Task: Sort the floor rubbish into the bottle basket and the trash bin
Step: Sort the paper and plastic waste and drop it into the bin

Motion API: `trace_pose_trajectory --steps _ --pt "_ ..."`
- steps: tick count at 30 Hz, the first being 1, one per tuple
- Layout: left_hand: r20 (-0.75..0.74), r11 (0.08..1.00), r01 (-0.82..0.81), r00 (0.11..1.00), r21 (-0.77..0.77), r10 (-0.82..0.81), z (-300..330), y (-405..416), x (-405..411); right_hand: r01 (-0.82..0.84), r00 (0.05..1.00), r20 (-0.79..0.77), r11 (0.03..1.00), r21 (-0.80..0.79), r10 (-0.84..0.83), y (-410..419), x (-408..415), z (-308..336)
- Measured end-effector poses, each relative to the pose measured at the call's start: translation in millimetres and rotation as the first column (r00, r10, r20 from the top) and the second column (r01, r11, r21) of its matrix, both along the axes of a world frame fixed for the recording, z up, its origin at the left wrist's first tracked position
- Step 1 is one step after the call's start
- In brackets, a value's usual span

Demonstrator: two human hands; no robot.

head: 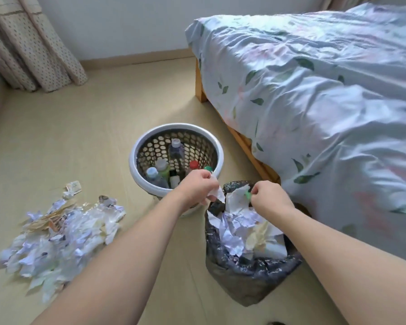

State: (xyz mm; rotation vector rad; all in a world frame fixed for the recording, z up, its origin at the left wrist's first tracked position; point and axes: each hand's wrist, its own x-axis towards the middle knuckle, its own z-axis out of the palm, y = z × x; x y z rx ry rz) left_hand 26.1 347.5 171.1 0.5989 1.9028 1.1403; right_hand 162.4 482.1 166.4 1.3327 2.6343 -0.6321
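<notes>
Left hand (pixel 198 187) pinching a crumpled white paper scrap (pixel 217 192); right hand (pixel 268 197) curled round a small green piece (pixel 247 195), both above the paper-filled trash bin (pixel 249 273) at lower centre. Just behind, bottle basket (pixel 174 156) holding capped bottles. Remaining rubbish pile (pixel 61 235) spread at lower left on the floor (pixel 99 127).

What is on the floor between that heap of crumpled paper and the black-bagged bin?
In the head view, the left forearm crosses above that stretch; the floor beneath, between the paper heap and the trash bin, looks bare.
</notes>
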Motion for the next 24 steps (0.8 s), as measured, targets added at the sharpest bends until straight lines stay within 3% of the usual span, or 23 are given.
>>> trace_pose_trajectory --steps 4,7,12,16,24 --pt "0.014 0.96 0.225 0.974 -0.164 -0.226 -29.3 44.3 31.8 0.0 0.991 0.132 0.998 -0.063 0.008 23.7 29.3 -26.9" --pt "-0.018 0.879 0.334 0.932 -0.342 -0.361 -43.7 59.0 46.0 0.002 0.991 0.13 0.994 -0.109 0.012 29.8 41.2 -43.8" --pt "-0.148 0.916 0.207 0.951 -0.344 -0.271 -39.4 53.9 37.0 -0.073 0.995 0.069 0.997 0.034 0.071 26.5 39.4 -40.7" --pt "-0.108 0.93 0.165 0.972 -0.329 -0.21 -19.1 25.8 13.2 -0.289 0.957 0.102 0.923 0.255 0.272 -0.2 21.0 -18.7" --pt "-0.051 0.941 0.086 0.993 -0.328 -0.109 19.1 -89.5 -35.3 -0.431 0.895 -0.06 0.892 0.132 0.442 -104.4 -39.9 17.0"
